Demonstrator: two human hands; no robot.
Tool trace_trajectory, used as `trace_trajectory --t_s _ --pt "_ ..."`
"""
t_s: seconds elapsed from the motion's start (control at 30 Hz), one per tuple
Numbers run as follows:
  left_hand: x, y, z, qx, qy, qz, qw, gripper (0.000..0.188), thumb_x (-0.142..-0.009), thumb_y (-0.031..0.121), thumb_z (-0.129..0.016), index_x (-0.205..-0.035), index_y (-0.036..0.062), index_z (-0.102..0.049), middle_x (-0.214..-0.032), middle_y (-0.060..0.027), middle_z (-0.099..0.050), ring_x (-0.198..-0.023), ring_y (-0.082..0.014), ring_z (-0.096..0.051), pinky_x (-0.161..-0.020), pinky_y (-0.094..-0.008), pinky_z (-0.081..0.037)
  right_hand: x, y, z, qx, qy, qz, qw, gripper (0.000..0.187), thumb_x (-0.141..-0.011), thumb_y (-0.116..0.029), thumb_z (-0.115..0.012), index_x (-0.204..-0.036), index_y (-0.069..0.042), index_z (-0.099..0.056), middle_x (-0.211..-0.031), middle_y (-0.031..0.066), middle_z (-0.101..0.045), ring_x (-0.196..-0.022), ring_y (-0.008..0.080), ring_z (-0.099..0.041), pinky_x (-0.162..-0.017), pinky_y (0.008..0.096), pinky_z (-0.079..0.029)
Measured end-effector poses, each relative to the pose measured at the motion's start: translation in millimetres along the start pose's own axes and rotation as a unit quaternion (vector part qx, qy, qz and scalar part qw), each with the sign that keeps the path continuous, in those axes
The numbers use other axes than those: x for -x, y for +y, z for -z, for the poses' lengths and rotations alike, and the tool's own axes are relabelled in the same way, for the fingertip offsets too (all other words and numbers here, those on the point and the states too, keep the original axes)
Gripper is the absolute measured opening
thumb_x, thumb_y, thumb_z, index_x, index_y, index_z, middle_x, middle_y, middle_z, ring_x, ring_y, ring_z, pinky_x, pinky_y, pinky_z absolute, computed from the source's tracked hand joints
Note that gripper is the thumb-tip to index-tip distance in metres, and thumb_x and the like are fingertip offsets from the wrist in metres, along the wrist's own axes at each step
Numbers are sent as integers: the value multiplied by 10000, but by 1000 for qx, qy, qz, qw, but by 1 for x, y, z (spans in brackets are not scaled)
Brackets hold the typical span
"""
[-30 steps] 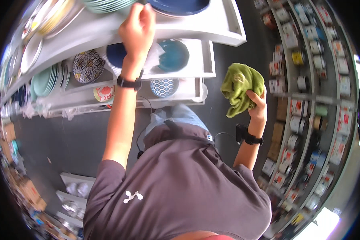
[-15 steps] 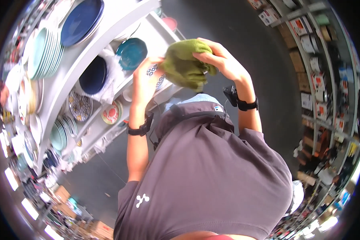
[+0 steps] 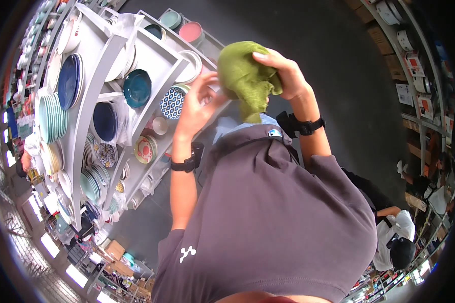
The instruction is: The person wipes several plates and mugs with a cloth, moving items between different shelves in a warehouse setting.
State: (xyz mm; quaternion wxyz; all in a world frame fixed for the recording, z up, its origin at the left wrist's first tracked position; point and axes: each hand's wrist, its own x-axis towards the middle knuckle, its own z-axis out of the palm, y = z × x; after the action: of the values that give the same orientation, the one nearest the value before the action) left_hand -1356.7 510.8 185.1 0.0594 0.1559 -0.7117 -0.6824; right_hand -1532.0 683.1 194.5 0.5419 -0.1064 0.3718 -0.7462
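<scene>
- Dark grey floor (image 3: 308,25) flanks the white plate shelf (image 3: 100,68).
- Near that shelf, the right hand (image 3: 290,78) grips a crumpled, drooping olive-green cloth (image 3: 242,70).
- Left hand (image 3: 199,103) half-curled; whether it's holding, I can't tell.

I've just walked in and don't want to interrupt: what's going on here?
A person in a dark grey-brown short-sleeved shirt holds a crumpled olive-green cloth in the right hand. The left hand, fingers loosely curled, is at its left edge; whether they touch is unclear. To the left, white shelves hold dishes, including a stack of pale-green round plates and a round teal dish.
</scene>
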Motion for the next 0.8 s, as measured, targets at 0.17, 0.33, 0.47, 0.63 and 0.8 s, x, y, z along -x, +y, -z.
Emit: trace_trajectory --t_s 0.17,0.33,0.47,0.63,0.8 --pt "-7 1 -54 -21 -66 110 992 369 -938 80 -617 -1286 -38 -576 -1141 -71 -676 -1044 -120 -608 -921 -295 -494 19 -9 47 -125 54 -31 990 282 -908 -167 -650 -1126 13 -645 -1051 139 -700 -931 217 -698 -797 354 -591" --pt "-15 -30 -87 92 -8 29 995 364 -1009 198 -568 -1307 -11 -568 -1274 -38 -560 -1129 -130 -544 -974 -275 -433 37 32 111 -425 -231 47 874 875 -866 -615 -649 -1407 40 -442 -1473 228 -457 -1313 347 -508 -1060 562 -456" --pt "-23 -2 -99 75 10 48 996 381 -1045 268 -555 -1303 -12 -578 -1163 -38 -632 -1046 -115 -589 -923 -264 -466 48 70 103 -597 -85 43 797 863 -891 -673 -572 -1458 -37 -431 -1512 138 -453 -1385 323 -422 -1181 480 -289" --pt "-38 -4 -84 93 40 82 992 356 -1050 244 -540 -1274 -30 -582 -1169 -79 -674 -1035 -117 -632 -896 -260 -503 69 58 108 -434 -45 -8 900 977 -886 -733 -520 -1505 3 -349 -1544 196 -392 -1407 345 -408 -1163 507 -319" --pt "-50 -26 -63 70 -62 99 991 306 -1024 207 -575 -1218 -25 -617 -1132 -65 -680 -1033 -116 -624 -926 -265 -484 101 48 99 -107 88 37 990 672 -942 -310 -626 -1489 -7 -380 -1464 173 -493 -1312 293 -525 -1089 437 -433"
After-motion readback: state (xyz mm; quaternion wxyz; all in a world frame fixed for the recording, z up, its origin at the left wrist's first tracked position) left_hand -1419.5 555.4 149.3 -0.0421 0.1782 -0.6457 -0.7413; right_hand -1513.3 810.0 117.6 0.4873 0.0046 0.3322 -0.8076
